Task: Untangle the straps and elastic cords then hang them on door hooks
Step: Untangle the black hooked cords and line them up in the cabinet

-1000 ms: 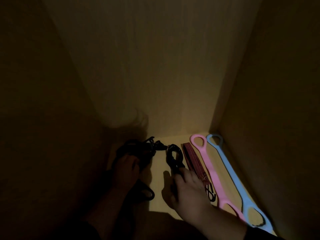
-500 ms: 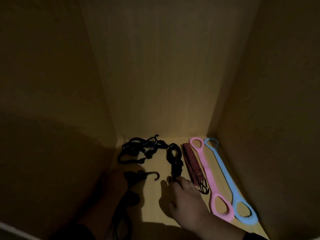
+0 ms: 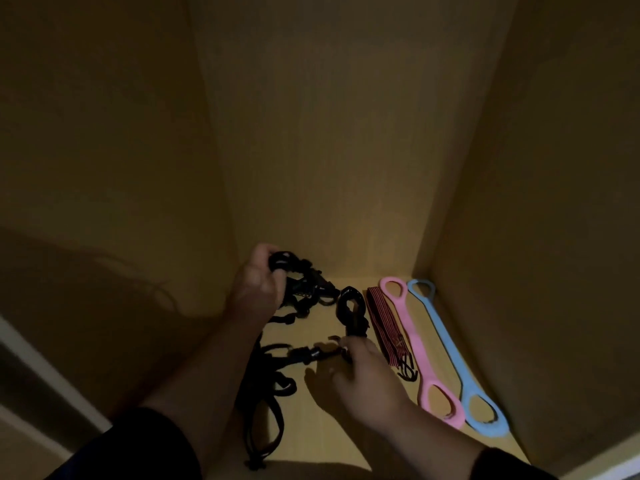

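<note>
A tangle of black straps and cords (image 3: 304,292) lies at the back left of a dim wooden cupboard floor. My left hand (image 3: 258,285) grips the top of this tangle and lifts it slightly. More black cord (image 3: 266,393) trails down toward me. My right hand (image 3: 363,372) pinches a black hooked end (image 3: 311,353) of a cord near the floor's middle. A knotted black loop (image 3: 351,313) lies just beyond my right fingers.
A dark red striped elastic bundle (image 3: 384,323), a pink band (image 3: 412,344) and a blue band (image 3: 450,351) lie side by side to the right. Cupboard walls (image 3: 536,202) close in on the left, back and right. No door hooks are in view.
My left hand rose from the floor's front and took hold of the tangle at the back. My right hand shifted from the knotted loop to the hooked cord end.
</note>
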### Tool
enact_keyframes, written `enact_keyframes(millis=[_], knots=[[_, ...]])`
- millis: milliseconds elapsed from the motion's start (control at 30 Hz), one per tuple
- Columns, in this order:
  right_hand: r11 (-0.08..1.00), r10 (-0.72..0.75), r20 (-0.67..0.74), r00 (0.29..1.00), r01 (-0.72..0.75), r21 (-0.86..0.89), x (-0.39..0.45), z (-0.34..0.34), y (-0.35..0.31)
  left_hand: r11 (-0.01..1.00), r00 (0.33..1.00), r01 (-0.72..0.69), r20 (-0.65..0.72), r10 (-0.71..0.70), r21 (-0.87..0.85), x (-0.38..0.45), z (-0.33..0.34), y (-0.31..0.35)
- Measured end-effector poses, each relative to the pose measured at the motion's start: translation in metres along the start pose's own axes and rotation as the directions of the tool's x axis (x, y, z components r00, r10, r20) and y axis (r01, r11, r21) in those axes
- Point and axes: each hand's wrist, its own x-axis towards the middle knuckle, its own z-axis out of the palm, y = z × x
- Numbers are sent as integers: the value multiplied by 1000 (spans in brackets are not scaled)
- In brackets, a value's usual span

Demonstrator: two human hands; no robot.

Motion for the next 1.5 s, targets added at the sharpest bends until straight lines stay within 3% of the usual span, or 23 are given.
enact_keyframes(millis=[133,200,300,400,500,600,667,733,800,867,900,1033,1100,1167,1267,1300,1367,1433,1467,1500], knots=[[962,-38,-7,999,39,270,10,-24,-29,972,981,-66,163,104,-226,-16,-1,44],[915,-60,35,998,41,402,13,-29,-41,918,971,-28,208,120,-395,-26,3,57],[813,-50,79,996,-5,582,16,-30,-51,657,953,143,282,111,-740,-37,8,68],[812,-113,136,984,13,584,14,-32,-57,350,937,261,323,134,-900,-41,5,75],[856,0,113,994,-58,513,12,-33,-56,250,938,283,322,130,-926,-40,1,75],[751,171,36,985,-153,642,20,-48,-49,171,949,313,314,-19,-934,-33,-4,68],[688,202,14,979,-152,709,28,-71,-41,26,933,347,342,-111,-937,-27,-9,58],[729,109,178,978,-200,654,33,-93,-32,-130,930,311,330,-165,-941,-21,-12,42],[844,37,503,864,-297,447,30,-108,-28,-175,924,276,311,-221,-945,-14,-14,27],[890,-11,682,731,-304,340,24,-116,-28,-114,876,325,344,-338,-939,-7,-12,17],[876,-58,674,737,-286,388,23,-119,-30,-74,845,361,360,-395,-929,-4,-9,12],[683,-243,273,931,-36,730,24,-125,-47,49,717,535,422,-554,-844,-7,12,2],[608,-280,135,950,67,791,23,-130,-58,100,661,657,506,-554,-747,-16,24,-5],[626,-276,45,960,144,766,21,-134,-67,182,603,776,625,-496,-604,-25,31,-11],[676,-235,-55,970,203,708,19,-138,-77,488,517,823,741,-429,-291,-35,34,-14],[688,-217,-72,974,205,697,19,-140,-80,601,518,776,737,-433,-192,-36,34,-12],[728,-168,-94,981,187,659,19,-142,-82,774,649,621,635,-419,-124,-39,33,-2],[788,-144,-109,984,180,589,19,-143,-84,864,849,413,465,-250,-288,-38,33,10],[809,-147,-112,983,185,558,18,-144,-87,867,906,294,406,-118,-403,-36,33,17],[820,-151,-114,982,189,541,18,-143,-89,837,919,194,393,27,-512,-35,31,24]])
